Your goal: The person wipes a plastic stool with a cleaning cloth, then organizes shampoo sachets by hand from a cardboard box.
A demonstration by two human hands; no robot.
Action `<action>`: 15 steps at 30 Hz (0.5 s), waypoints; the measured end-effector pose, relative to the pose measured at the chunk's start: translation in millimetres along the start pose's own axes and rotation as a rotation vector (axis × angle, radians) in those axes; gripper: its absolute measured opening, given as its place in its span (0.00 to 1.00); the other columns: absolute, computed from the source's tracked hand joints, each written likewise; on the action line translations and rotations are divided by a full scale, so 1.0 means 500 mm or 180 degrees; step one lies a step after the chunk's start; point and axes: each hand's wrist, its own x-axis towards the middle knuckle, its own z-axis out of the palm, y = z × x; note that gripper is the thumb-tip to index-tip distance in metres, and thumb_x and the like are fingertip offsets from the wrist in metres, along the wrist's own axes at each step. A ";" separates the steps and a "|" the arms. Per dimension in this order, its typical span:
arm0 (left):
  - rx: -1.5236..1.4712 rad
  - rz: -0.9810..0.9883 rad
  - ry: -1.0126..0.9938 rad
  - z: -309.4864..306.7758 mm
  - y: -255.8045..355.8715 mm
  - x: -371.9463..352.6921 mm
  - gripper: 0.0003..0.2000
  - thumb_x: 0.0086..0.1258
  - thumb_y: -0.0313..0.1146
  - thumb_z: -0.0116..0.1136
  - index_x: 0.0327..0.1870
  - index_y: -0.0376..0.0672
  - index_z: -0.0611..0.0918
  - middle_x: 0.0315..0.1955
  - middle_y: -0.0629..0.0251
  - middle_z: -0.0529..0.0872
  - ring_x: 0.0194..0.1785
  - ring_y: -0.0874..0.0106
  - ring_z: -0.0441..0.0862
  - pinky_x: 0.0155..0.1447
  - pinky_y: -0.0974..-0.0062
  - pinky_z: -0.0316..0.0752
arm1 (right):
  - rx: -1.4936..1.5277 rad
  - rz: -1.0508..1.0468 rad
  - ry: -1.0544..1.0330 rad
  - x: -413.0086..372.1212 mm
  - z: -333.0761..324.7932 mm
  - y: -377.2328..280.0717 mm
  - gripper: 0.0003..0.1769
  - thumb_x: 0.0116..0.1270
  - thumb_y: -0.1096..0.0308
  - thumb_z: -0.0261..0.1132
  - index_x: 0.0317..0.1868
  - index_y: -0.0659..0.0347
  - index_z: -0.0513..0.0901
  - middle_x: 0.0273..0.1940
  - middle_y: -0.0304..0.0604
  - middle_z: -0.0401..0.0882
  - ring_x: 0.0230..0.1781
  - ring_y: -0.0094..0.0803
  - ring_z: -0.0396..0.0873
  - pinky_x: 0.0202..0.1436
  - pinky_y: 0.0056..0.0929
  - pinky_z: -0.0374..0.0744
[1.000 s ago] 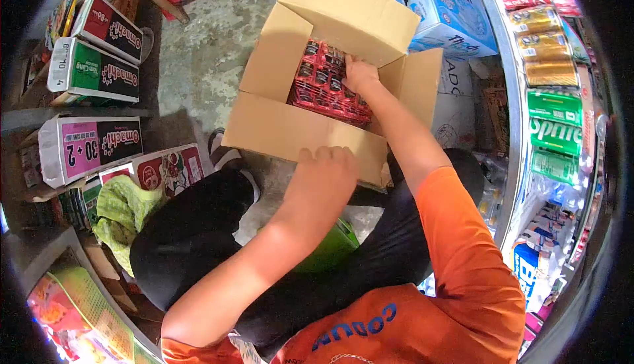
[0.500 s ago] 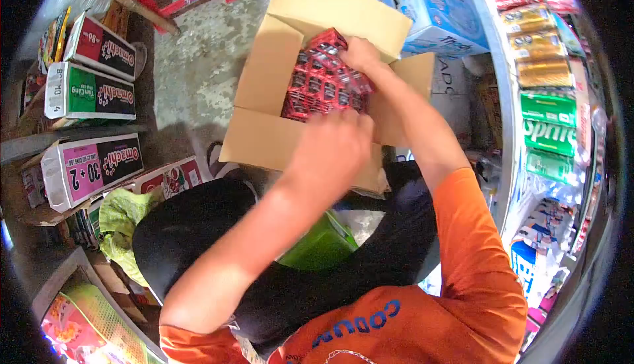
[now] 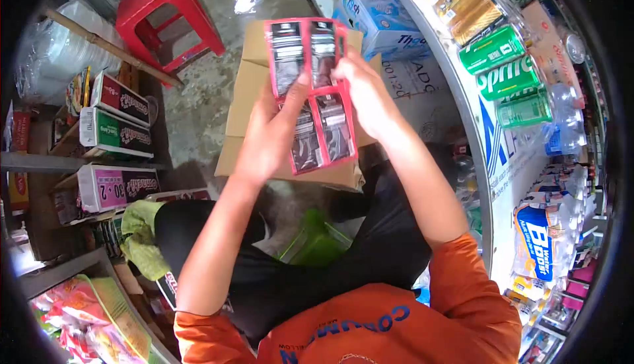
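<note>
A joined sheet of red-edged black sachets (image 3: 333,126) is held up over an open cardboard box (image 3: 243,109), with its printed faces turned toward me. My left hand (image 3: 272,129) grips the sheet along its left side, thumb lying across the front. At the upper right edge, my right hand (image 3: 363,90) holds the sheet with bent fingers. The sachets and my hands hide most of the inside of the box.
A red plastic stool (image 3: 162,17) stands at the upper left. Omachi cartons (image 3: 122,129) line the left shelf. Blue-and-white cartons (image 3: 380,17) are beyond the box. Sprite cans (image 3: 505,76) line the right shelf. Between my legs is a green object (image 3: 317,242).
Both hands have risen out of the box, bringing a sheet of sachets up in front of me. The camera view has shifted, with more of the stool showing.
</note>
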 end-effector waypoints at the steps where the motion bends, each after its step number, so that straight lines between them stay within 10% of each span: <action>1: 0.0069 0.0231 0.0247 0.003 -0.011 -0.003 0.26 0.83 0.46 0.55 0.67 0.30 0.74 0.56 0.57 0.85 0.59 0.72 0.80 0.66 0.71 0.73 | 0.0039 0.0077 0.0031 -0.008 0.009 0.004 0.18 0.70 0.68 0.58 0.59 0.59 0.77 0.54 0.39 0.78 0.54 0.26 0.75 0.65 0.28 0.71; 6: 0.0440 0.0372 0.0834 0.016 -0.023 0.012 0.20 0.84 0.43 0.54 0.60 0.31 0.75 0.49 0.54 0.86 0.51 0.73 0.83 0.57 0.71 0.78 | -0.0678 -0.0603 0.0431 -0.023 0.064 0.020 0.27 0.80 0.50 0.58 0.62 0.69 0.73 0.59 0.54 0.79 0.62 0.37 0.76 0.68 0.37 0.70; 15: -0.0041 0.0759 0.1440 0.002 -0.050 0.036 0.20 0.81 0.46 0.57 0.52 0.32 0.80 0.45 0.58 0.87 0.50 0.73 0.80 0.57 0.68 0.75 | -0.1919 -0.0823 0.0756 -0.013 0.101 0.035 0.21 0.81 0.52 0.60 0.51 0.66 0.74 0.40 0.56 0.87 0.42 0.47 0.88 0.46 0.42 0.80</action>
